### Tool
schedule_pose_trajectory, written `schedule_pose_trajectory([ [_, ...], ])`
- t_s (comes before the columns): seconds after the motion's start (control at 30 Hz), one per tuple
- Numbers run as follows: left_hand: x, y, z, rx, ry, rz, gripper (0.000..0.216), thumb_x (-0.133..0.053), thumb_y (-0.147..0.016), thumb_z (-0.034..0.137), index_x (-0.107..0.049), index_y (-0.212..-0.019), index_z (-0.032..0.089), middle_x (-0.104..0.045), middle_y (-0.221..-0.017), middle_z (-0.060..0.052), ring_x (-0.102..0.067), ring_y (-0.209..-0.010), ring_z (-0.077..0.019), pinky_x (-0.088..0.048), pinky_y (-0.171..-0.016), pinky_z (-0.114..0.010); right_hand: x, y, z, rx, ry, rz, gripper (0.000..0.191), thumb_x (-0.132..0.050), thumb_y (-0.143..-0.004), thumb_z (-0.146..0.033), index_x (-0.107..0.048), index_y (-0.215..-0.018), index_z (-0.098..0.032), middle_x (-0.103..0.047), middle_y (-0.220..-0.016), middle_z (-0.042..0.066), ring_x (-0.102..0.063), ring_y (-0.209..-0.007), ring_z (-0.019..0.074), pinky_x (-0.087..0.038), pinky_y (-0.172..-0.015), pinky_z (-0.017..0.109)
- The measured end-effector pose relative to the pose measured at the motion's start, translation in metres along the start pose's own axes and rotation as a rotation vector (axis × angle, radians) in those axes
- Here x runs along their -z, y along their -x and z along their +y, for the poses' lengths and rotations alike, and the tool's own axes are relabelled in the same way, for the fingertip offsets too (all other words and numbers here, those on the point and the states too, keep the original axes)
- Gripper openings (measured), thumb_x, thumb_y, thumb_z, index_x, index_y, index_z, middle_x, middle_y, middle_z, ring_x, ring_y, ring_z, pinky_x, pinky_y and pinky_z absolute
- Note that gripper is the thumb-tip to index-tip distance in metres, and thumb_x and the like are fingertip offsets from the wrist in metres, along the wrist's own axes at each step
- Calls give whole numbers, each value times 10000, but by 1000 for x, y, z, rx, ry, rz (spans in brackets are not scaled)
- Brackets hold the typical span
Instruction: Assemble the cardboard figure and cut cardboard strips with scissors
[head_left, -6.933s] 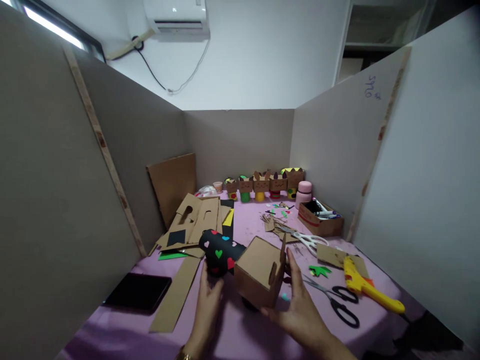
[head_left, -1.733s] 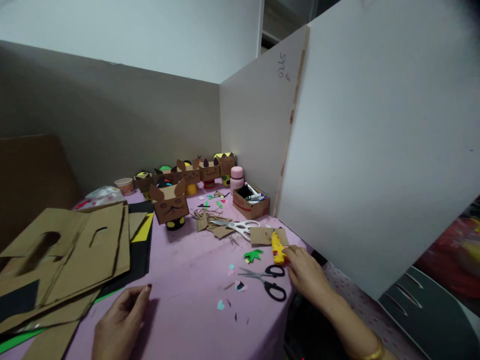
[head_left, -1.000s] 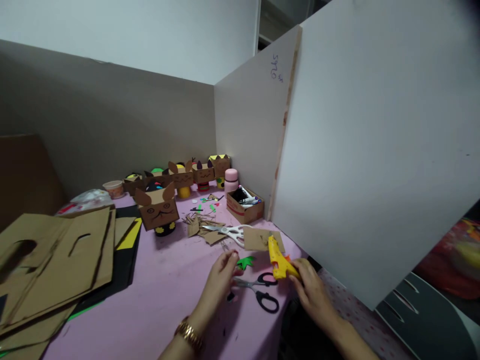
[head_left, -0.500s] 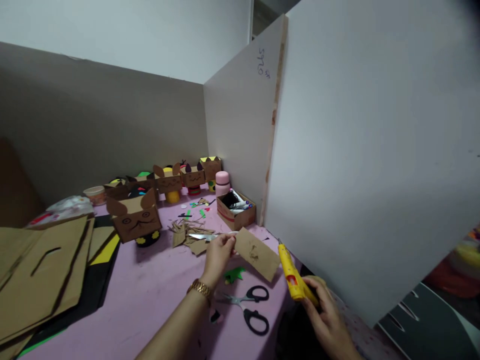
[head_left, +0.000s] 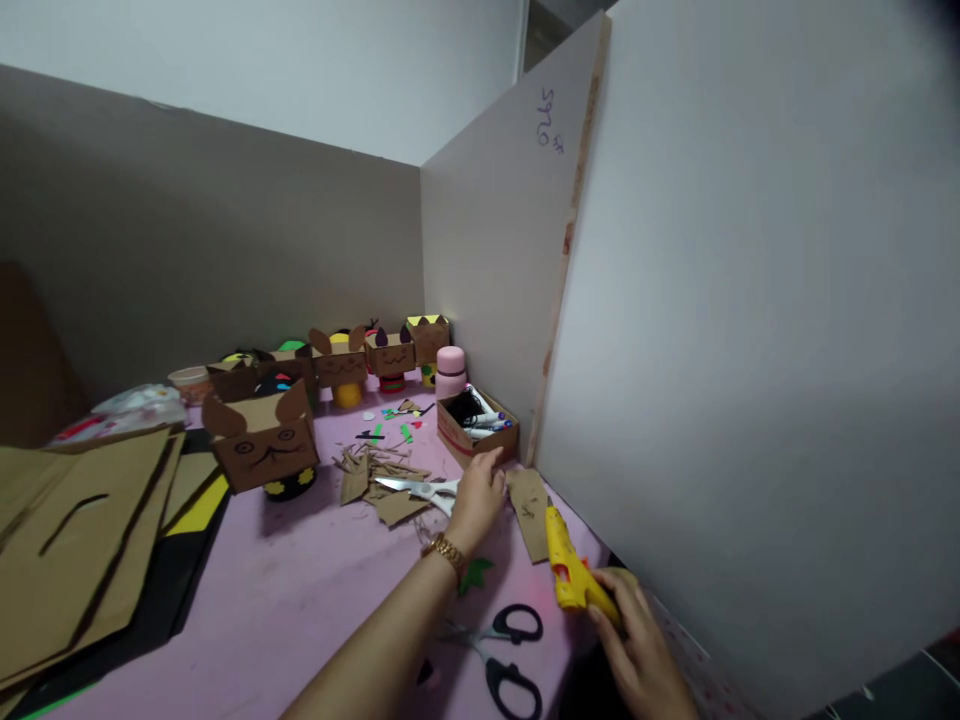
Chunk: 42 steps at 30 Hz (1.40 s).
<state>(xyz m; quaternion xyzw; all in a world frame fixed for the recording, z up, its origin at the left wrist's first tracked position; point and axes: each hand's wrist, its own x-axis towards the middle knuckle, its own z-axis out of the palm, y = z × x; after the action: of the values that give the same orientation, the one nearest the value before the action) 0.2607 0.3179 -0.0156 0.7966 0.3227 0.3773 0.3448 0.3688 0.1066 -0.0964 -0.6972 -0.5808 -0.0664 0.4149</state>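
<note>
My right hand is wrapped round the handle of a yellow glue gun, its nozzle tilted up and away from me. Beside the nozzle lies a flat cardboard piece with a dark smudged patch. My left hand, with a gold watch on the wrist, reaches over the table left of that piece; its fingers are apart and hold nothing I can see. White-handled scissors lie partly under this hand. Closer to me are black-handled scissors, spread apart, and a green cut-out.
A box of markers stands by the partition, with a pink bottle behind. Cardboard scraps lie mid-table. A cardboard animal head stands left, several similar ones behind. Cardboard sheets are stacked at far left.
My left hand has let go of the cardboard piece and moved right, towards the marker box. The piece now lies on the table, turned. The glue gun has moved slightly left and down.
</note>
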Motion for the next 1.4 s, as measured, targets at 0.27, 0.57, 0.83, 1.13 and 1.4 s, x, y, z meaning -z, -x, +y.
schedule_pose_trajectory([
  [0.27,58,69,8,2,-42,1,287,-447,-802,230,-617,-1032,201,-642,-1046,-66,-604,-889,-176,-477,-779,-312,-8,-38,1,-6,98,-109,236,-417,-859,-191,-458,-1092,-198,-577,-1011,108,-554,-934,252,-477,-813,412],
  [0.57,146,155,-21,139,-188,145,281,-457,-804,362,-623,-987,228,-651,-991,-55,-641,-820,-187,-513,-705,-302,-11,-56,-11,-22,170,-147,251,-413,-833,-174,-525,-1056,-151,-559,-1020,158,-520,-916,301,-433,-782,478],
  [0.83,177,191,-53,142,-231,347,262,-490,-748,367,-653,-865,197,-679,-893,-55,-649,-808,-203,-512,-765,-321,13,-35,-77,119,89,-511,158,-638,-716,-277,-606,-862,-228,-602,-902,33,-567,-849,199,-461,-754,280],
  [1.13,180,196,-59,189,-181,373,247,-504,-726,373,-673,-811,214,-710,-836,-39,-656,-776,-210,-524,-720,-314,13,-29,-94,77,194,-578,39,-602,-725,-197,-573,-750,-188,-609,-797,23,-590,-712,166,-451,-615,240],
  [1.4,171,192,-58,195,-150,316,245,-489,-754,357,-658,-832,198,-694,-860,-52,-644,-788,-201,-512,-700,-299,7,-145,-100,-106,458,-357,271,-450,-883,-368,-585,-909,-134,-613,-944,93,-604,-841,215,-488,-718,362],
])
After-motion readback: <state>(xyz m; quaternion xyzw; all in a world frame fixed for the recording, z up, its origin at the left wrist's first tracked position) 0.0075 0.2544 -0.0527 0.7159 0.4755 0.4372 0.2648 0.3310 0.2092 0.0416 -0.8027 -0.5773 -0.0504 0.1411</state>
